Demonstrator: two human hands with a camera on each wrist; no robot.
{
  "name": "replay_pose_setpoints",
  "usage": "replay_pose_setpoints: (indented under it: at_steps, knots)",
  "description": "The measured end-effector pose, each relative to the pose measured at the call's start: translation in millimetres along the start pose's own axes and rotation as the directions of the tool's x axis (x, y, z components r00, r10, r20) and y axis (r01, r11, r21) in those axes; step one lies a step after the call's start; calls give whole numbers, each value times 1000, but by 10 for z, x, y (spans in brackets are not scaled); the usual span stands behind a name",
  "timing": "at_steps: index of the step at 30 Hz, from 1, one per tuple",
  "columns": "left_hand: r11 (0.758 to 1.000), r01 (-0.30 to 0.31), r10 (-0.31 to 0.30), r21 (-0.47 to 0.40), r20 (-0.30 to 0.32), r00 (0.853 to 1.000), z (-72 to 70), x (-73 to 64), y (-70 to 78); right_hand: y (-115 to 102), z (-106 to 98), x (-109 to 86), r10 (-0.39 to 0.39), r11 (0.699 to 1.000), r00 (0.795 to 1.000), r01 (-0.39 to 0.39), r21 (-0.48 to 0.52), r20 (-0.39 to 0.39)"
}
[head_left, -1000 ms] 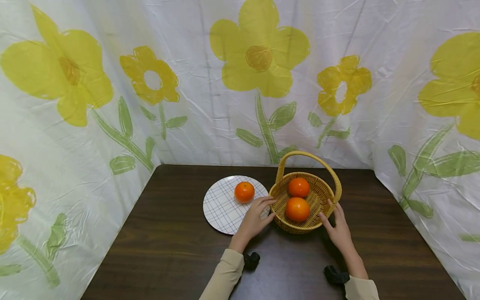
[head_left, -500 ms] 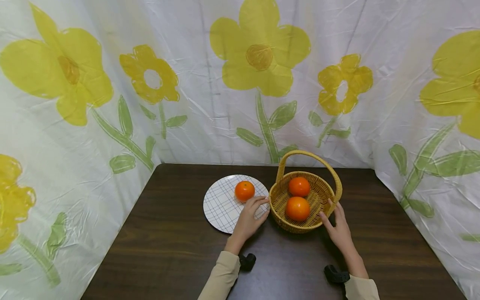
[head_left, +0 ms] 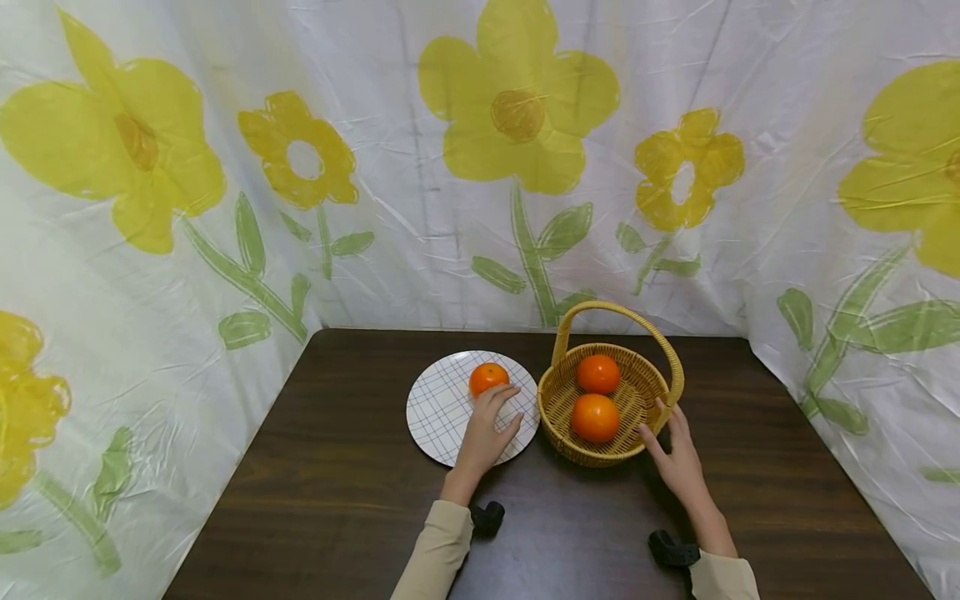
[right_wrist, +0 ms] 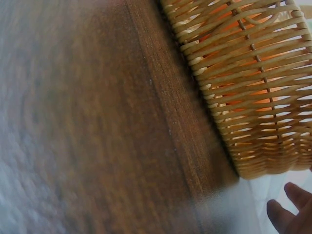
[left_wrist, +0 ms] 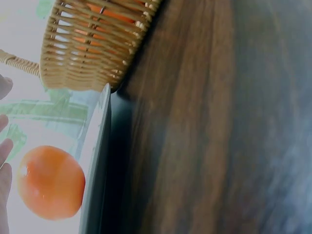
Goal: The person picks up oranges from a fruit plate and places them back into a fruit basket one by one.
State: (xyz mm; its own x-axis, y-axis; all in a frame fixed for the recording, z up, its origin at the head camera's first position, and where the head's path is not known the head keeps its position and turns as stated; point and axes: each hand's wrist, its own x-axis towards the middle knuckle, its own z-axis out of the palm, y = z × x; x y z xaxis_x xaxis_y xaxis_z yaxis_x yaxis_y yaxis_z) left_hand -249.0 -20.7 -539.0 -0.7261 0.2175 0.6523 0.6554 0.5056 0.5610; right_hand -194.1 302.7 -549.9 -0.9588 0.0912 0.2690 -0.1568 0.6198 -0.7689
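The orange fruit [head_left: 487, 377] is just past the fingers of the left hand [head_left: 480, 437], a little to their left. That hand is the nearer one; the other is well off to the right. The fruit is round like a ball, so it has no long side. It looks shiny and smooth, with a small dark spot on top. The left fingers are a bit apart from the thumb and hold nothing. I can't tell if they touch the fruit.

The fruit sits on a white plate [head_left: 435, 412] with thin crossing lines, and the plate reaches under those fingers. To their right, just beside the plate, stands a woven basket [head_left: 577, 452] with a tall handle. Two more orange fruits [head_left: 596, 418] lie in it. The right hand [head_left: 678, 462] is at its other side, fingers and thumb spread wide by the rim; I can't tell how hard they press. Under it all is a dark brown worktop [head_left: 337, 467].
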Motion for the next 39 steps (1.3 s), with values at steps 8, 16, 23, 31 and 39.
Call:
replay_pose_setpoints:
  at_steps: [8, 16, 23, 31, 39]
  knots:
    - [1000, -17, 17, 17, -20, 1000, -38, -8, -41, 2, 3, -10, 0, 1000, 1000, -1, -5, -5]
    - [998, 46, -46, 32, -11, 999, -46, -12, -83, 12, 9, -23, 11, 1000, 1000, -11, -16, -5]
    - [995, 92, -92, 47, 5, 996, -60, 21, -110, 4, 8, -20, 8, 1000, 1000, -8, -8, -7]
    - [987, 150, -151, 59, 10, 988, -75, 55, -145, -7, 3, -2, -8, 1000, 1000, 8, -17, -8]
    - [982, 179, -179, 61, 1, 984, -78, 61, -173, -4, 7, -2, -10, 1000, 1000, 10, -7, -8]
